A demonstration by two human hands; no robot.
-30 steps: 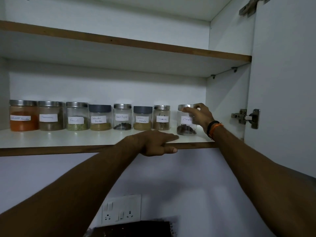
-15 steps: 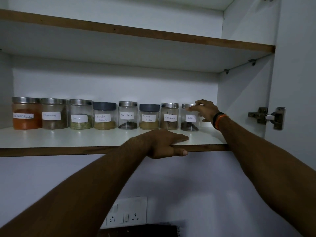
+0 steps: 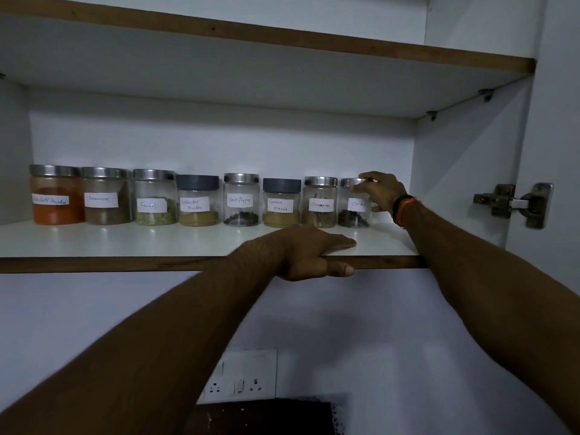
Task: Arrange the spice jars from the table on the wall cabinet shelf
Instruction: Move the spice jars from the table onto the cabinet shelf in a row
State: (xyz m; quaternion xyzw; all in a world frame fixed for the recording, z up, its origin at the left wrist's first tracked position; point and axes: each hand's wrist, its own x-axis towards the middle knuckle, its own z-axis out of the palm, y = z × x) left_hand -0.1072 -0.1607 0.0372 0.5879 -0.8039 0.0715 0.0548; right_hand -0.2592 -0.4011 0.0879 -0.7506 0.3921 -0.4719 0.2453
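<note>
Several labelled spice jars stand in a row at the back of the white cabinet shelf point(image 3: 125, 243). From the left: an orange powder jar point(image 3: 56, 196), a cinnamon jar point(image 3: 106, 197), fennel point(image 3: 154, 199), coriander powder point(image 3: 197, 202), black pepper point(image 3: 241, 200), garam masala point(image 3: 281, 204), another cinnamon jar point(image 3: 320, 204). At the right end is the cloves jar point(image 3: 353, 211). My right hand point(image 3: 381, 191) holds the cloves jar, fingers over its steel lid and thumb against its right side. My left hand point(image 3: 309, 252) rests flat on the shelf's front edge, thumb along the wooden lip.
An upper shelf point(image 3: 282, 36) runs close overhead. The cabinet's right wall point(image 3: 464, 171) stands just beyond the cloves jar, and the open door with its hinge point(image 3: 514, 204) is further right. Below are a wall socket plate point(image 3: 241, 376) and a dark object point(image 3: 266, 416).
My right hand slid the cloves jar back and left until it lined up beside the cinnamon jar. The view shifted slightly. My left hand stayed on the shelf edge.
</note>
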